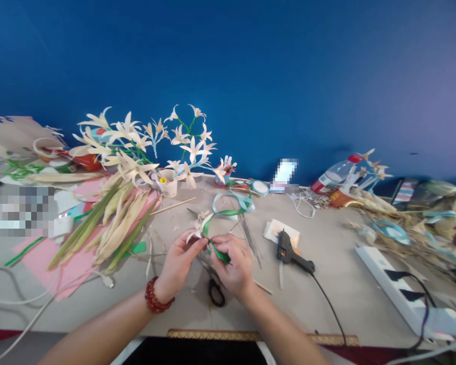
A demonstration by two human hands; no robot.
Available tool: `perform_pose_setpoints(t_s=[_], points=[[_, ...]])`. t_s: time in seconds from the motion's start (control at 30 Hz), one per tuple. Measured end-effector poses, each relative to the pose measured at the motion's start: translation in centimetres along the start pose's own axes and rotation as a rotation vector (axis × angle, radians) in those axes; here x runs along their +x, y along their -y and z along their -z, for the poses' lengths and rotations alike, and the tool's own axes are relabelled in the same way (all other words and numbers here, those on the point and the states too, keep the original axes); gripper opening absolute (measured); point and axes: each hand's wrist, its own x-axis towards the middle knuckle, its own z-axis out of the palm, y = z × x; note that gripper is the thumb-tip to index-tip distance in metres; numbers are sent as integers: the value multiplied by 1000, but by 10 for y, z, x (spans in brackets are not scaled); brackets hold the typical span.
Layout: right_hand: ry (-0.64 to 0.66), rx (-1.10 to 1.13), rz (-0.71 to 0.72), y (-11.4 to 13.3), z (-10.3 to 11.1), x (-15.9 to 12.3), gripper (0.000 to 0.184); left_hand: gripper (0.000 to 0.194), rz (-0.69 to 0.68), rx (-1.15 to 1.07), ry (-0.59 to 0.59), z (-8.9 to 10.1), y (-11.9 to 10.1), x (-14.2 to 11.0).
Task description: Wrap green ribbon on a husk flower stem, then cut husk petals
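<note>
My left hand [182,261] is closed in a pinch on the stem of a small cream flower [200,225], which looks made of dried husk. Close against it, my right hand [233,261] grips a green ribbon [221,215] at the stem; the ribbon loops up and back behind the fingers. Both sets of fingertips nearly meet, hiding the exact point where ribbon and stem join. Below the hands lie scissors [216,293] with black handles, their blades partly covered. Several thin wires [250,238] rest just behind my right hand.
A black glue gun [291,253] lies right of my hands, its cord running to the front edge. A white power strip [391,289] sits farther right. Husks [117,223] cover pink paper [41,263] at left. Finished flowers [137,142] stand behind, near a tilted bottle [334,175].
</note>
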Motion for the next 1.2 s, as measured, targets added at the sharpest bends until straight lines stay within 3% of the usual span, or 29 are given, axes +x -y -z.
perform_pose_setpoints(t_s=[0.07, 0.13, 0.23, 0.37, 0.47, 0.6, 0.77, 1.03, 1.2], points=[[14, -21, 54, -1, -1, -1, 16, 15, -21, 14, -5, 1, 1, 0], [11, 24, 2, 0, -2, -1, 14, 15, -40, 15, -5, 2, 1, 0], [-8, 230, -258, 3, -4, 2, 8, 12, -65, 49, 11, 4, 0, 1], [17, 652, -616, 4, -5, 8, 21, 10, -85, 82, 68, 4, -3, 2], [69, 860, -730, 1, -5, 11, 28, 11, -50, 55, 104, 2, -5, 2], [73, 970, -848, 0, -6, 12, 31, 11, 2, -3, 91, 2, -5, 0], [14, 1015, -785, 0, -12, 9, 34, 13, 45, -120, 76, 1, -3, -1], [-66, 716, -567, 0, -10, 5, 26, 13, 78, -172, 70, 0, -1, -1], [-42, 807, -620, 1, -11, 6, 26, 13, 59, -147, 92, -3, -6, -3]])
